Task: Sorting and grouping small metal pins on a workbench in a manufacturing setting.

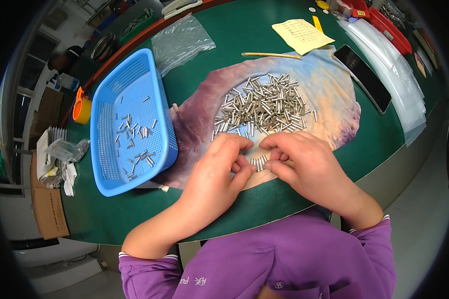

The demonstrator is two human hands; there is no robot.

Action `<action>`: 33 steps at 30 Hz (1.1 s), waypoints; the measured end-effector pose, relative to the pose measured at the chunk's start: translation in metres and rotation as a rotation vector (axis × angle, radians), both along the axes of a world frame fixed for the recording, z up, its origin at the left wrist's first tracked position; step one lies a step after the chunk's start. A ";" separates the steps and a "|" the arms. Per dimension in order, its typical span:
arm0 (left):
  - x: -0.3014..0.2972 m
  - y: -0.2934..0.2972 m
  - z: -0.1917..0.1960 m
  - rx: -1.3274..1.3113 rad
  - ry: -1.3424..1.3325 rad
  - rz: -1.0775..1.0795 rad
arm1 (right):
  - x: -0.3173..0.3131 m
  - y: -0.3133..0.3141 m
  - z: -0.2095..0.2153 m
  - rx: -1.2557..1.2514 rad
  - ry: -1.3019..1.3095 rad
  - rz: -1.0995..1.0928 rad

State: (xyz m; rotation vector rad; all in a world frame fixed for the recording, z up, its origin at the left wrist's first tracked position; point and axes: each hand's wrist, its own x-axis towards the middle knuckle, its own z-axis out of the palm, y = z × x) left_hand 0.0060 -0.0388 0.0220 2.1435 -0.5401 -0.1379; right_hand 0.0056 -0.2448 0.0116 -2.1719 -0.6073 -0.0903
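Observation:
A short row of small silvery metal pins [258,162] stands side by side on the cloth near the table's front edge. My left hand [219,167] is curled at the row's left end, its thumb and bent fingers drawn together there. At the right end my right hand [302,157] is curled the same way, thumb tip against the pins. Both index fingers arch above the row. Just beyond my fingers lies a large loose pile of pins [267,102]. Underneath is a tie-dyed purple, blue and peach cloth [199,97].
Left of the cloth, a blue plastic basket [170,142] holds scattered pins. A clear plastic bag [182,42], yellow strip [272,55], handwritten yellow note [302,36] and dark phone [364,77] lie farther back. Clear plastic sheets [386,70] line the right edge of the green table [224,30].

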 end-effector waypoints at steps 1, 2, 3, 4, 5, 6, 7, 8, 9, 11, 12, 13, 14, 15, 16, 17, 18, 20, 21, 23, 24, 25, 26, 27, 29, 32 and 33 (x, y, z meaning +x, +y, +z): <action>0.000 -0.002 0.000 0.000 0.001 -0.002 | 0.000 0.001 0.000 0.002 0.009 0.003; -0.001 -0.004 0.000 -0.003 0.050 0.009 | 0.001 0.001 0.001 0.002 0.010 0.001; -0.001 -0.005 0.000 -0.006 0.100 0.021 | 0.001 0.001 0.001 -0.003 0.020 0.014; -0.001 -0.005 -0.001 -0.004 0.101 0.021 | 0.001 0.002 0.001 -0.009 0.030 0.027; -0.001 -0.004 -0.001 0.004 0.094 0.013 | 0.001 0.002 0.000 -0.007 0.031 0.027; 0.000 -0.004 -0.002 0.011 0.087 0.004 | 0.001 0.002 -0.001 -0.004 0.020 0.025; 0.000 -0.004 -0.003 0.011 0.088 0.003 | 0.001 0.003 -0.002 -0.001 0.008 0.023; 0.000 -0.004 -0.004 0.011 0.092 0.002 | 0.001 0.002 -0.002 -0.001 0.009 0.023; 0.000 -0.004 -0.004 0.012 0.097 0.002 | 0.001 0.002 -0.002 -0.004 0.000 0.023; 0.000 -0.005 -0.005 0.005 0.093 0.003 | 0.001 0.003 -0.003 -0.006 -0.009 0.023; -0.001 -0.005 -0.004 0.000 0.087 0.004 | 0.000 0.003 -0.003 -0.004 -0.018 0.024; -0.001 -0.005 -0.005 0.000 0.087 0.005 | 0.000 0.003 -0.003 -0.001 -0.028 0.025; -0.002 -0.005 -0.005 -0.003 0.080 0.004 | -0.001 0.003 -0.003 0.000 -0.028 0.026; -0.003 -0.005 -0.007 -0.007 0.075 0.001 | -0.001 0.002 -0.003 -0.007 -0.028 0.027; -0.003 -0.005 -0.007 -0.007 0.076 0.000 | -0.002 0.002 -0.004 -0.014 -0.027 0.028; -0.003 -0.005 -0.008 -0.008 0.065 -0.005 | -0.002 0.002 -0.004 -0.015 -0.026 0.026; -0.004 -0.005 -0.008 -0.008 0.052 -0.009 | -0.003 0.002 -0.004 -0.016 -0.027 0.027; -0.005 -0.004 -0.010 -0.010 0.052 -0.008 | -0.003 0.002 -0.004 -0.017 -0.029 0.028; -0.005 -0.004 -0.010 -0.012 0.051 -0.008 | -0.003 0.002 -0.004 -0.013 -0.028 0.030; -0.005 -0.004 -0.011 -0.016 0.057 -0.010 | -0.003 0.002 -0.005 -0.009 -0.027 0.031; -0.005 -0.004 -0.011 -0.020 0.064 -0.011 | -0.004 0.002 -0.006 -0.005 -0.037 0.028; -0.005 -0.004 -0.011 -0.020 0.064 -0.012 | -0.004 0.002 -0.007 -0.001 -0.047 0.025; -0.005 -0.004 -0.011 -0.023 0.080 -0.012 | -0.003 0.002 -0.009 0.000 -0.048 0.024; -0.005 -0.004 -0.011 -0.026 0.097 -0.013 | -0.003 0.002 -0.010 -0.006 -0.056 0.027; -0.006 -0.005 -0.010 -0.036 0.113 -0.004 | -0.003 0.001 -0.011 -0.011 -0.065 0.030; -0.006 -0.005 -0.012 -0.044 0.122 0.001 | -0.002 0.000 -0.009 -0.030 -0.061 0.057; -0.006 -0.005 -0.013 -0.041 0.115 -0.002 | -0.002 0.000 -0.008 -0.033 -0.052 0.054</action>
